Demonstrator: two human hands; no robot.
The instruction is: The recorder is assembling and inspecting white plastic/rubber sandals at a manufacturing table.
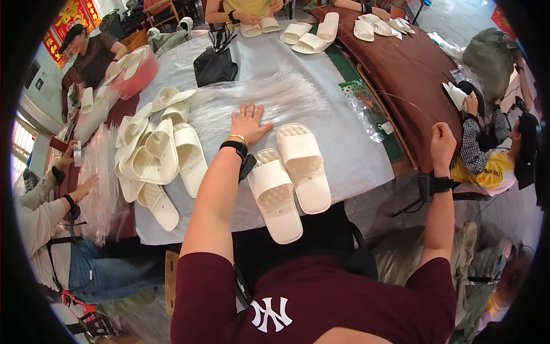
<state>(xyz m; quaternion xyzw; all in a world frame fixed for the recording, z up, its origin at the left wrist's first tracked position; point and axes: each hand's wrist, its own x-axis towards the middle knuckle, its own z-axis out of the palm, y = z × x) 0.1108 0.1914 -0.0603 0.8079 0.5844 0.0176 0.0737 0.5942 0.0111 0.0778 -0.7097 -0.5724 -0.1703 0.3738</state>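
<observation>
My left hand [250,121] lies palm down with its fingers spread on a sheaf of thin, clear plastic strands [275,97]. My right hand [443,148] is raised at the right, fingers pinched on a single thin strand [415,106] that arcs away toward the table. In front of me, a pair of cream slide slippers rests side by side: the left slipper [281,212] overhangs the table's near edge, and the right slipper [313,182] sits slightly farther forward. Left of my forearm is a heap of similar slippers [153,152], some overlapping.
Grey sheeting [355,155] covers the table. A black bag [216,66] stands at its far side. Co-workers sit around, with more slippers [312,37] at the far end. A brown-covered table [395,69] adjoins on the right; long clear plastic [103,189] lies at left.
</observation>
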